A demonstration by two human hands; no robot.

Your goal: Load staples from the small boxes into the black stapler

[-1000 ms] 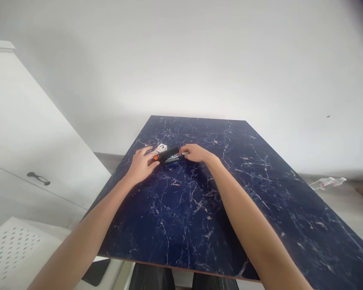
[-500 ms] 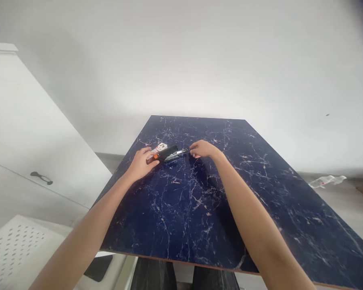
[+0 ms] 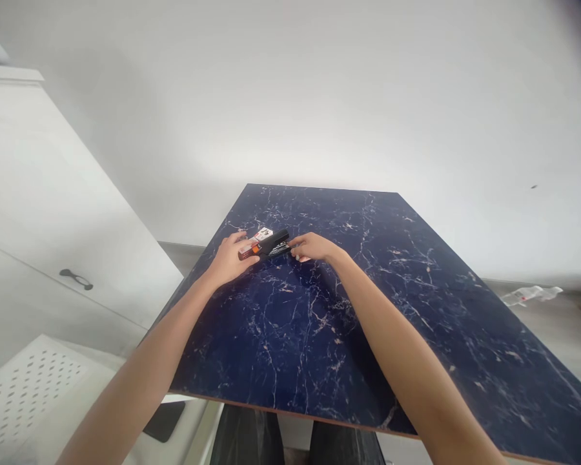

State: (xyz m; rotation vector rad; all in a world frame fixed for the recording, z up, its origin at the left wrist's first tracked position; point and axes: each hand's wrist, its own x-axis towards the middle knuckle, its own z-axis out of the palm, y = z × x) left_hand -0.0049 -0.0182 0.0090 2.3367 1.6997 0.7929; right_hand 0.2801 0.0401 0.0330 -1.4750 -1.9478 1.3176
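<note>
A black stapler (image 3: pixel 274 240) with an orange patch lies tilted near the middle of the dark blue marbled table (image 3: pixel 290 342). My left hand (image 3: pixel 226 260) grips its rear end, thumb on the near side and fingers on the far side. Closed fingers of my right hand (image 3: pixel 314 247) press on the stapler's front end, at the silver metal strip beneath the raised black top. They partly hide that tip. Just behind the stapler, beside my left fingers, is a small red and white box (image 3: pixel 263 233).
A white cabinet (image 3: pixel 62 213) with a dark handle (image 3: pixel 76 279) stands on the left. Below it sits a white item with a perforated panel (image 3: pixel 33 387). Past the table's right edge lies clear crumpled plastic (image 3: pixel 531 295). A white wall (image 3: pixel 319 97) rises behind the table.
My right hand has moved left onto the stapler's front end. Less of the silver metal strip shows beyond the black top. My left hand keeps its grip. The view has shifted slightly.
</note>
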